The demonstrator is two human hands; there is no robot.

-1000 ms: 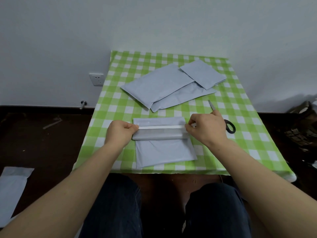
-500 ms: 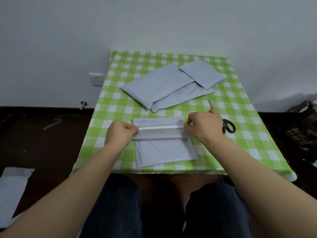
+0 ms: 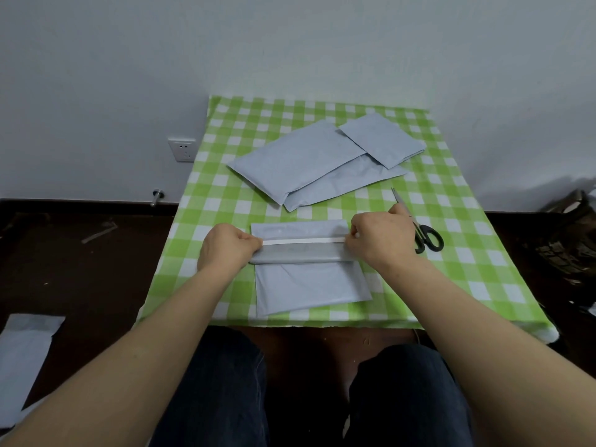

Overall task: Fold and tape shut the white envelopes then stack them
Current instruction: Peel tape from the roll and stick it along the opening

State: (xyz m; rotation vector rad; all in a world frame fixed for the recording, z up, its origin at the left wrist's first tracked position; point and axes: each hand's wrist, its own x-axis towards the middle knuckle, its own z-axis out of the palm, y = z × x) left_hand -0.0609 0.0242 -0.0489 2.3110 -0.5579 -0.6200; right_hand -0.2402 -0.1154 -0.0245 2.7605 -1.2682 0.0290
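Observation:
A white envelope [image 3: 309, 285] lies near the front edge of the green checked table [image 3: 225, 201], its upper part folded over. A narrow white tape strip [image 3: 303, 242] runs across the fold. My left hand [image 3: 225, 246] pinches the strip's left end together with the fold. My right hand [image 3: 380, 237] pinches the strip's right end. Farther back lie two large white envelopes [image 3: 300, 159], overlapping, with a smaller folded envelope [image 3: 380, 140] on top at the right.
Black-handled scissors [image 3: 422, 230] lie just right of my right hand. Another white envelope [image 3: 22, 353] lies on the dark floor at the left. A dark bag [image 3: 571, 240] sits by the table's right side. My knees are under the front edge.
My right hand has shifted slightly left and up along the strip's end. The left hand and the envelope stay where they were.

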